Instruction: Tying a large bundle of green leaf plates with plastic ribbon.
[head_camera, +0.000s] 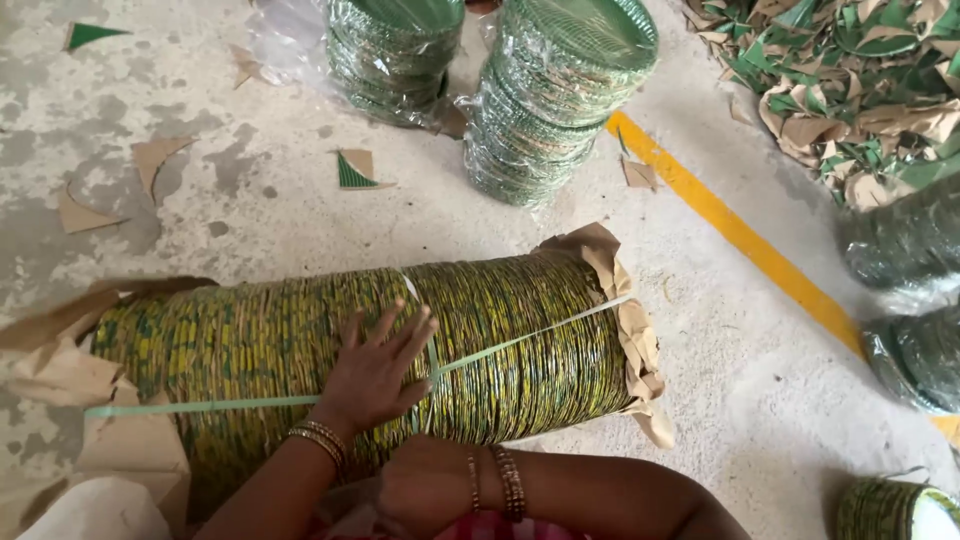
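Head view | left hand (375, 375) pressing flat, fingers spread, steadying plate bundle (350, 350) — gripping nothing | right hand (425, 485) at 6 o'clock — grip unclear | strap (520, 338) binding bundle

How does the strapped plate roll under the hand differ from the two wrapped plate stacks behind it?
The plate roll lies on its side; the plate stacks stand upright. The roll is bound with pale straps and capped with brown paper; the stacks sit in clear plastic. The left hand presses the roll; nothing touches the stacks. Both hold green plates on the concrete floor.
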